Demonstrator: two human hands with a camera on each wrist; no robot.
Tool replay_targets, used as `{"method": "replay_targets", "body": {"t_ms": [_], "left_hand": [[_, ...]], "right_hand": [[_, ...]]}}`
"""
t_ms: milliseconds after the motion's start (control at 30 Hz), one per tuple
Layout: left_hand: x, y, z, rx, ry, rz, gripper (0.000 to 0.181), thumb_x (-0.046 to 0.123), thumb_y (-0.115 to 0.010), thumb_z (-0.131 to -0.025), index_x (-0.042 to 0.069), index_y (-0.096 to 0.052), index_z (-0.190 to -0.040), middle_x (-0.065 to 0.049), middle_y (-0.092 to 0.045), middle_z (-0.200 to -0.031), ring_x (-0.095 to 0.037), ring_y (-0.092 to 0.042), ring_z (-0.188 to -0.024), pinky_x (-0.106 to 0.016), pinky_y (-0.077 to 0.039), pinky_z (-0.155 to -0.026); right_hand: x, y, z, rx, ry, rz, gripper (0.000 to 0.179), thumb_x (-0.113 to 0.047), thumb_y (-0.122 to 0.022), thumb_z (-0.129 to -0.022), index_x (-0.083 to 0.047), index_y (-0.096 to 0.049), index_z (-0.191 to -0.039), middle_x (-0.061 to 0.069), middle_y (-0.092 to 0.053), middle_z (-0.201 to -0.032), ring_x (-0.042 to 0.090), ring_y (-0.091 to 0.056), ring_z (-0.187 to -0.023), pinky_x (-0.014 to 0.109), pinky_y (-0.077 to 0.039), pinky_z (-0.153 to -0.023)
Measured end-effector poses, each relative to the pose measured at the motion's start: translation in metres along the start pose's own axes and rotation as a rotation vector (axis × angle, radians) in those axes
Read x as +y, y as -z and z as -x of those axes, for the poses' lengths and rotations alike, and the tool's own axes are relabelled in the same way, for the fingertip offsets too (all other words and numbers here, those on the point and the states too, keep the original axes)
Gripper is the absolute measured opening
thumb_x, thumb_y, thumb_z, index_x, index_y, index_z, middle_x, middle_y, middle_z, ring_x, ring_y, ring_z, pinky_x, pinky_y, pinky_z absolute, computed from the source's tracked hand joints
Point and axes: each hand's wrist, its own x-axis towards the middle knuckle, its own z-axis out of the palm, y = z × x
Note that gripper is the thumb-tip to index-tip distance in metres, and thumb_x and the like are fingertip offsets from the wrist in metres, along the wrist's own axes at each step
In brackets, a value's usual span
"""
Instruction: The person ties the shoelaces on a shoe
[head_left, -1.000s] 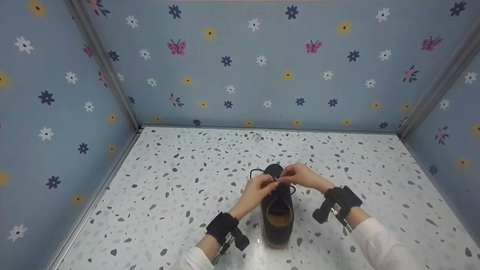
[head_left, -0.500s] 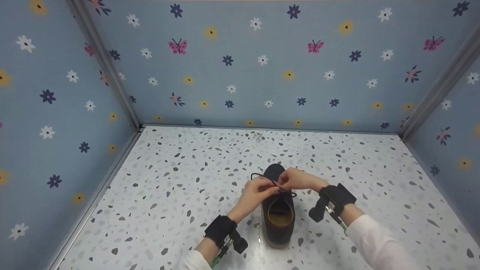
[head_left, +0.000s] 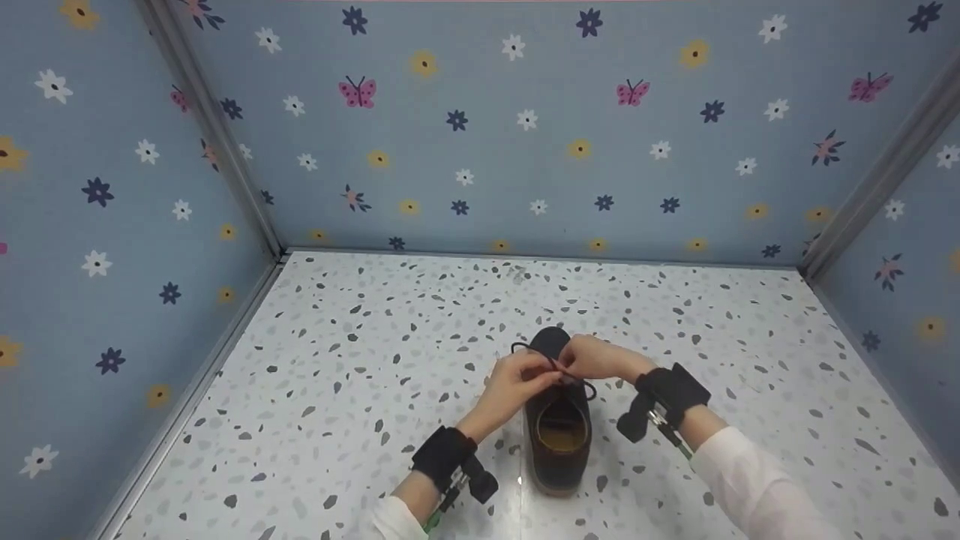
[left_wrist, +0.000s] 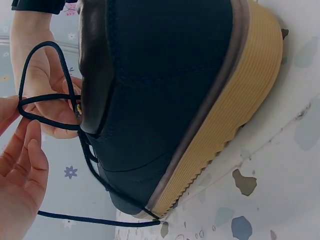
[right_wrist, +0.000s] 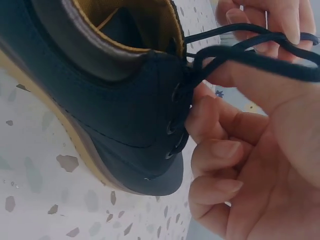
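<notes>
A dark lace-up shoe (head_left: 556, 469), tan-soled and brown-lined, stands upright with its toe pointing away from me. My left hand (head_left: 517, 381) pinches a loop of the dark shoelace (left_wrist: 47, 95) above the shoe's left side; in the left wrist view this hand (left_wrist: 22, 172) has the loop's end between its fingertips. Across from it, my right hand (head_left: 598, 357) holds the lace close to the eyelets, its fingers curled in the right wrist view (right_wrist: 235, 145). Lace loops stick out on both sides. The exact grip of the right fingertips is partly hidden behind the lace.
The shoe stands on a white speckled tabletop (head_left: 360, 360). Blue flowered panels (head_left: 480, 135) enclose it at the back, left and right, with grey metal strips (head_left: 225, 150) at the corners. Each wrist wears a black strap (head_left: 444, 454) with a small camera.
My right hand has shifted left and slightly down, closer to my left hand. The right-hand lace loop hangs a little lower and farther right. The shoe stays in nearly the same place.
</notes>
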Motion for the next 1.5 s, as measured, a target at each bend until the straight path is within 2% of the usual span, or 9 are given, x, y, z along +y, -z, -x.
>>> {"method": "replay_targets", "body": {"t_ms": [100,200,500,667,767,900,1167,1367,1500], "left_hand": [[0.001,-0.001,-0.001,0.011,-0.005,-0.024,0.007,-0.001,-0.065,-0.08,-0.007,-0.066,-0.085,-0.015,-0.061,-0.083,-0.024,-0.055,-0.077,-0.027,-0.044,-0.071],[0.001,-0.001,-0.001,0.018,-0.013,-0.025,0.007,-0.001,-0.065,-0.08,-0.007,-0.066,-0.085,-0.015,-0.061,-0.082,-0.024,-0.056,-0.077,-0.028,-0.045,-0.07],[-0.002,-0.003,-0.001,0.023,-0.037,-0.016,0.008,-0.001,-0.066,-0.08,-0.005,-0.066,-0.086,-0.014,-0.063,-0.085,-0.023,-0.056,-0.079,-0.026,-0.044,-0.073],[-0.003,-0.003,-0.001,0.026,-0.033,-0.005,0.008,-0.001,-0.066,-0.08,-0.006,-0.066,-0.087,-0.014,-0.062,-0.086,-0.022,-0.056,-0.079,-0.025,-0.045,-0.071],[-0.003,-0.003,-0.001,0.021,-0.04,0.014,0.007,-0.002,-0.065,-0.081,-0.006,-0.066,-0.087,-0.014,-0.062,-0.087,-0.024,-0.055,-0.079,-0.025,-0.046,-0.069],[-0.004,-0.003,-0.001,0.017,-0.043,0.028,0.007,-0.004,-0.064,-0.081,-0.007,-0.066,-0.087,-0.015,-0.061,-0.088,-0.023,-0.054,-0.078,-0.024,-0.045,-0.067],[-0.005,-0.003,-0.001,0.02,-0.01,0.053,0.005,-0.004,-0.063,-0.081,-0.007,-0.065,-0.085,-0.014,-0.061,-0.089,-0.021,-0.054,-0.079,-0.026,-0.046,-0.068],[-0.007,-0.004,0.0,0.032,-0.02,0.065,0.003,-0.006,-0.063,-0.081,-0.005,-0.065,-0.083,-0.015,-0.061,-0.089,-0.022,-0.055,-0.079,-0.027,-0.046,-0.069],[-0.006,-0.004,0.0,0.033,-0.023,0.064,0.003,-0.006,-0.063,-0.081,-0.006,-0.064,-0.083,-0.015,-0.061,-0.089,-0.023,-0.056,-0.079,-0.027,-0.047,-0.069]], "right_hand": [[0.005,-0.003,0.002,0.035,0.01,-0.036,0.013,-0.006,-0.059,-0.076,-0.003,-0.061,-0.064,-0.007,-0.044,-0.052,0.007,-0.037,-0.046,0.021,-0.03,-0.045],[0.011,-0.004,0.004,0.056,0.016,-0.119,0.014,-0.009,-0.057,-0.081,-0.001,-0.062,-0.071,-0.005,-0.046,-0.055,0.007,-0.039,-0.047,0.021,-0.032,-0.045],[0.023,-0.001,0.016,0.159,-0.056,-0.541,0.01,-0.011,-0.055,-0.086,-0.001,-0.056,-0.087,0.007,-0.057,-0.071,0.015,-0.049,-0.058,0.022,-0.036,-0.046],[0.025,0.003,0.021,0.224,-0.07,-0.699,0.012,-0.009,-0.053,-0.088,0.003,-0.053,-0.091,0.013,-0.06,-0.079,0.016,-0.05,-0.061,0.023,-0.037,-0.048],[0.023,0.005,0.024,0.261,-0.086,-0.738,0.011,-0.009,-0.053,-0.088,0.001,-0.051,-0.091,0.014,-0.061,-0.082,0.015,-0.051,-0.061,0.023,-0.039,-0.05],[0.026,0.004,0.027,0.302,-0.056,-0.777,0.011,-0.01,-0.051,-0.09,0.0,-0.048,-0.088,0.016,-0.063,-0.088,0.016,-0.051,-0.061,0.023,-0.038,-0.05],[0.029,0.002,0.033,0.372,-0.037,-0.973,0.014,-0.01,-0.056,-0.089,0.0,-0.047,-0.094,0.015,-0.062,-0.085,0.012,-0.048,-0.058,0.021,-0.033,-0.048],[0.027,0.004,0.043,0.397,-0.029,-0.984,0.025,-0.013,-0.056,-0.09,0.007,-0.049,-0.105,0.012,-0.06,-0.086,0.012,-0.048,-0.062,0.022,-0.037,-0.053],[0.033,0.002,0.047,0.425,-0.022,-1.005,0.024,-0.015,-0.059,-0.089,0.002,-0.052,-0.104,0.01,-0.059,-0.085,0.011,-0.047,-0.063,0.022,-0.038,-0.053]]}}
